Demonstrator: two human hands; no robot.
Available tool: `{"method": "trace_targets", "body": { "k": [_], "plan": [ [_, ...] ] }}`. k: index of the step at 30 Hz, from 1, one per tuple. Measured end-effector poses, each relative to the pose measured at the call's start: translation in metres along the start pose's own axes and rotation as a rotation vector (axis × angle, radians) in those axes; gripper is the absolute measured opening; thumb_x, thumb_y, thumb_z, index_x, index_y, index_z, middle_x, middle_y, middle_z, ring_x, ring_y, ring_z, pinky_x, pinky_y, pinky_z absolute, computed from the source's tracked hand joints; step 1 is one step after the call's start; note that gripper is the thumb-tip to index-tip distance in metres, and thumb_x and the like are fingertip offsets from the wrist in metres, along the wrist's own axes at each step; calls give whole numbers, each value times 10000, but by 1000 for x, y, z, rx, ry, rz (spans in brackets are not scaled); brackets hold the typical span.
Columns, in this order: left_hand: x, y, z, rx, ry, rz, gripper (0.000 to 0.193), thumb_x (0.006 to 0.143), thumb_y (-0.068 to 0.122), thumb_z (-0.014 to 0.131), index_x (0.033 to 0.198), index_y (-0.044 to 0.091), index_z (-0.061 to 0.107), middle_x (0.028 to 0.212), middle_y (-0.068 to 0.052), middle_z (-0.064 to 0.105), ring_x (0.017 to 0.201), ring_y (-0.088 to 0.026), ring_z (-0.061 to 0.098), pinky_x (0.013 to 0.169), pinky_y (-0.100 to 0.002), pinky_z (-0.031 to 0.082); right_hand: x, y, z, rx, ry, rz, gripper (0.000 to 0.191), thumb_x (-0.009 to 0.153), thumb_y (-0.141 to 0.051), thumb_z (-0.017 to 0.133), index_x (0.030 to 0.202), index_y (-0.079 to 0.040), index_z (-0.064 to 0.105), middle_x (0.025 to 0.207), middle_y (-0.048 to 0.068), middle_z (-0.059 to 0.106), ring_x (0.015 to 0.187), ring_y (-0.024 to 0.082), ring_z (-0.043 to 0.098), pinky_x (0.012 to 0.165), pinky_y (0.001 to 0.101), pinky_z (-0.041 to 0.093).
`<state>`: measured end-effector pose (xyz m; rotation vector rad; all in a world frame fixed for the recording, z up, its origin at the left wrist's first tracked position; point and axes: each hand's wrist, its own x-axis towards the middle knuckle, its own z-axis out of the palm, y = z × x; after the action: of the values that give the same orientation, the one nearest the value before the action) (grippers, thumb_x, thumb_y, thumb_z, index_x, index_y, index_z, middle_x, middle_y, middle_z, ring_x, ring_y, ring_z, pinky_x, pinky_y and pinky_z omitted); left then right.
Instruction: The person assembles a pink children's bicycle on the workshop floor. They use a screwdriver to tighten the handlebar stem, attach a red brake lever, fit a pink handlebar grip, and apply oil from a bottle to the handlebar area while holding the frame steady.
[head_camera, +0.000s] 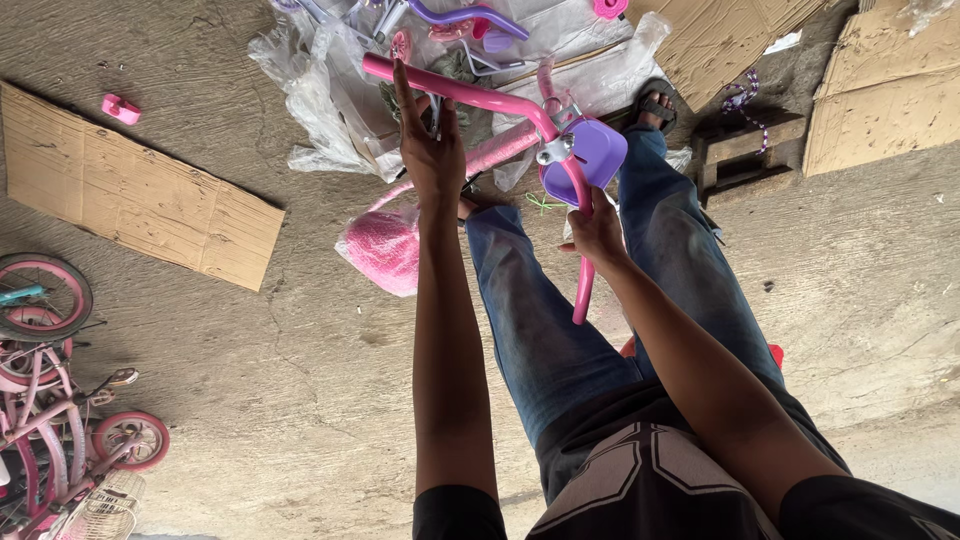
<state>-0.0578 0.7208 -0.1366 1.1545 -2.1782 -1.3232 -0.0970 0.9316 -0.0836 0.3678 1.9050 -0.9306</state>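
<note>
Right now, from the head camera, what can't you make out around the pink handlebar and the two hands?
- Left hand: its back faces the camera, so its hold on the pink handlebar is hidden.
- Right hand: its fingers wrap the bar's lower end; the contact is hidden.
- Purple plate: covers the clamp behind it.
- Purple frame parts: cut off by the top edge.
- Small pink bicycles: cut off by the left edge.

pink handlebar (470, 95) | curved tube, purple plate at centre | held above the knees
</note>
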Motion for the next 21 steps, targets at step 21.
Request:
{"method": "trace_targets", "body": {
  "k": [21],
  "plan": [
    [10, -5, 7, -642, 87, -515, 534, 1005, 313, 694, 1434, 73, 487, 1037, -42, 733, 739, -45, 557, 557, -230, 403, -2, 67, -35, 298, -356, 17, 413, 1014, -337, 632, 1252, -14, 533, 861, 77, 654, 760, 172, 690, 763, 371, 608]
  ]
}}
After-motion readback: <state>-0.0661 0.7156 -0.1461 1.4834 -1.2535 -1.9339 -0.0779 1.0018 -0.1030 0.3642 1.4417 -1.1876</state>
